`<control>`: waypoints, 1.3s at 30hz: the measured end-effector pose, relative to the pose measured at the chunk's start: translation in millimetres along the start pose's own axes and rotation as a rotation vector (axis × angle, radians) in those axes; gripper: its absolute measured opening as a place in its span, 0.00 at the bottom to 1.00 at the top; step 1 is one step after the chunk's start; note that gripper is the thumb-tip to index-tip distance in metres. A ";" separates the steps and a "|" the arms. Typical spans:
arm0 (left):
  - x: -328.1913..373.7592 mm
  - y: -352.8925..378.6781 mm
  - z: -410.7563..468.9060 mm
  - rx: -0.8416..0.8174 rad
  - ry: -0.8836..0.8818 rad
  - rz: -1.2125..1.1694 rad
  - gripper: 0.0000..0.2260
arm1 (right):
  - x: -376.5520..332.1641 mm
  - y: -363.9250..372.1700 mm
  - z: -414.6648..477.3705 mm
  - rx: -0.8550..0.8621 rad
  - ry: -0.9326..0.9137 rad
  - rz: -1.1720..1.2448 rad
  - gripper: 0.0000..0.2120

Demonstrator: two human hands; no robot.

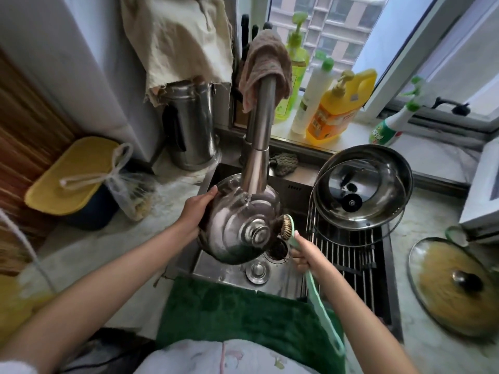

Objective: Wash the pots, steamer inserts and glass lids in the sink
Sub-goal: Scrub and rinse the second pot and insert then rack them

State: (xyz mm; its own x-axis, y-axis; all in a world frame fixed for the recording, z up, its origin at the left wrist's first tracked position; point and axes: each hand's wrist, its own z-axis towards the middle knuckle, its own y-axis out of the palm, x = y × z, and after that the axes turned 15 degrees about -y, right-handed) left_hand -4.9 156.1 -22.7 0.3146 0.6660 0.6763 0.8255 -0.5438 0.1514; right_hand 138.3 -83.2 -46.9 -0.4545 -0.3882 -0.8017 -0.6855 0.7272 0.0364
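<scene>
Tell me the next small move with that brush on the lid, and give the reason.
Probably draw the brush across the glass lid toward its knob. The right hand holds the bristle head at the lid's right edge only, while the left hand tilts the lid under the faucet over the sink, so most of the lid looks unscrubbed.

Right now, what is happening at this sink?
A person is washing up. The left hand holds a glass lid tilted over the sink, under the faucet. The right hand grips a green-handled brush against the lid's edge. A steel pot with another lid inside sits on the rack; a third lid lies on the counter.
</scene>
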 end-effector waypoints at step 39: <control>-17.5 83.8 4.2 0.117 -0.147 -0.171 0.20 | -44.6 26.4 -28.4 0.732 -0.179 0.632 0.20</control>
State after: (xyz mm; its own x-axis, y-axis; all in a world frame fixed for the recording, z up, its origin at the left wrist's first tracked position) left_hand 60.8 101.0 -24.9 0.2236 0.8147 0.5350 0.9184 -0.3600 0.1644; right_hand 124.3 -62.7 6.8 -0.4821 0.2409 -0.8424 0.2034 0.9660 0.1598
